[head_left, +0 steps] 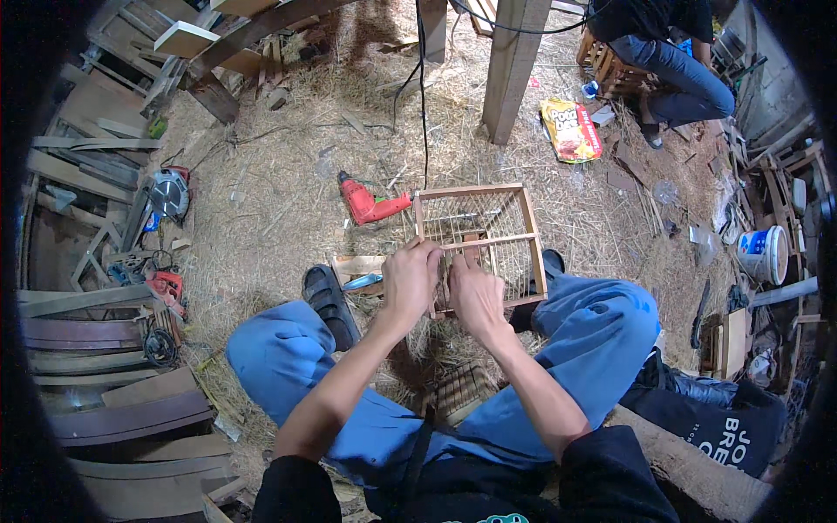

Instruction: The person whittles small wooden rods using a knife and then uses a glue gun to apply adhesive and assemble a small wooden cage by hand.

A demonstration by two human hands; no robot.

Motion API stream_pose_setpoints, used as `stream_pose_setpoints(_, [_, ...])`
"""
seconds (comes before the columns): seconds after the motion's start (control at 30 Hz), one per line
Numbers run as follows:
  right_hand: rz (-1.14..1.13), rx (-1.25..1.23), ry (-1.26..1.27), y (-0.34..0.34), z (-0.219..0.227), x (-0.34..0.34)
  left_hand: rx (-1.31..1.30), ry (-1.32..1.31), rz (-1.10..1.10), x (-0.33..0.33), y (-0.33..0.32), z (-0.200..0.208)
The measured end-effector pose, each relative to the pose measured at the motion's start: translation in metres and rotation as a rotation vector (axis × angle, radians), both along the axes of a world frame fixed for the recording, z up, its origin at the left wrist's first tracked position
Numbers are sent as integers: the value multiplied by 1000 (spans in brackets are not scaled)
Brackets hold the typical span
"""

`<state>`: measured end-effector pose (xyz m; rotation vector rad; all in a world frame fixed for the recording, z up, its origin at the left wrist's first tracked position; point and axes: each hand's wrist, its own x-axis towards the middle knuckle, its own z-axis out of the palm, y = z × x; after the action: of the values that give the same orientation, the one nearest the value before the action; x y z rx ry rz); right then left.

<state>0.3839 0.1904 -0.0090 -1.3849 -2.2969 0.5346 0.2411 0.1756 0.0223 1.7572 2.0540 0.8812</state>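
Note:
A small wooden cage [529, 212] with a light brown frame and thin bars is held between my knees, tilted toward me. My left hand [410, 277] is closed on the left part of its near frame, thumb and fingers pressed together. Close beside it, my right hand [477, 295] has its fingers bent in at the near side of the cage. What those fingertips pinch, if anything, is hidden. A red drill [370, 200] lies on the floor just left of the cage. By my left sandal [330, 305] is a blue-handled tool [362, 281].
Straw covers the floor. At left lie a circular saw [170, 193], another red power tool [166, 290] and stacked boards [96, 336]. A wooden post [514, 74] and hanging cable stand ahead. Right are a yellow-red packet [571, 131], a seated person [671, 74] and a white bucket [765, 254].

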Motion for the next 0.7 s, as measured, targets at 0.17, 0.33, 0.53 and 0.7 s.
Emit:
stream_pose_setpoints(0.17, [44,-15,-50,3,2,4,-67,-26,23,5,-6,10])
stream_pose_setpoints(0.33, [63,7,-53,1,1,1,-35,-4,27,-7,0,1])
stream_pose_setpoints(0.53, [62,-78,-84,2,-2,0,-9,27,31,-8,1,-15])
stream_pose_setpoints(0.7, [93,-58,-129,3,1,0,-43,46,35,-6,0,-11])
